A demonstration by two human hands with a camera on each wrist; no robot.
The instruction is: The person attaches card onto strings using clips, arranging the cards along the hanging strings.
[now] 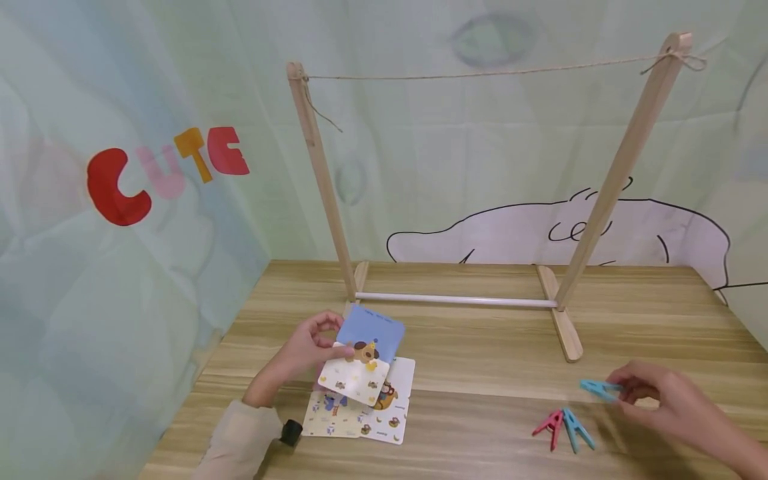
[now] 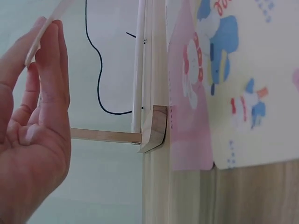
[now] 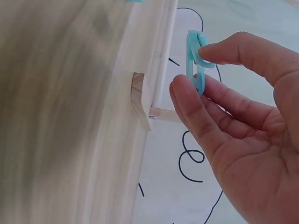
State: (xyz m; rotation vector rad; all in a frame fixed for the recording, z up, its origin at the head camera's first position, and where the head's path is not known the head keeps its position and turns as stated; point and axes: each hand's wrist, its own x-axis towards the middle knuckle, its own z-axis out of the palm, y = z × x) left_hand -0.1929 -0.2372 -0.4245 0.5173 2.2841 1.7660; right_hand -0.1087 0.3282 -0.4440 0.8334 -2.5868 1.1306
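Observation:
My left hand [image 1: 315,343] pinches a card [image 1: 372,333] with a blue upper part and a cartoon dog, lifted over other cards. Beneath it, two more printed cards [image 1: 389,430] lie on the table, partly covered. In the left wrist view the held card's edge [image 2: 39,39] sits between thumb and fingers. A light-blue clothespin [image 3: 195,65] is pinched between the thumb and fingers of my right hand [image 1: 666,397], just above the table. Below and left of that hand lie a red clothespin [image 1: 551,427] and another blue clothespin [image 1: 577,430], side by side.
Behind the cards stands a wooden frame [image 1: 327,180] with a string [image 1: 480,75] tied between its two posts. A white rod [image 1: 456,300] joins its feet low down. Printed curtains [image 1: 180,267] hang around the wooden table [image 1: 480,373].

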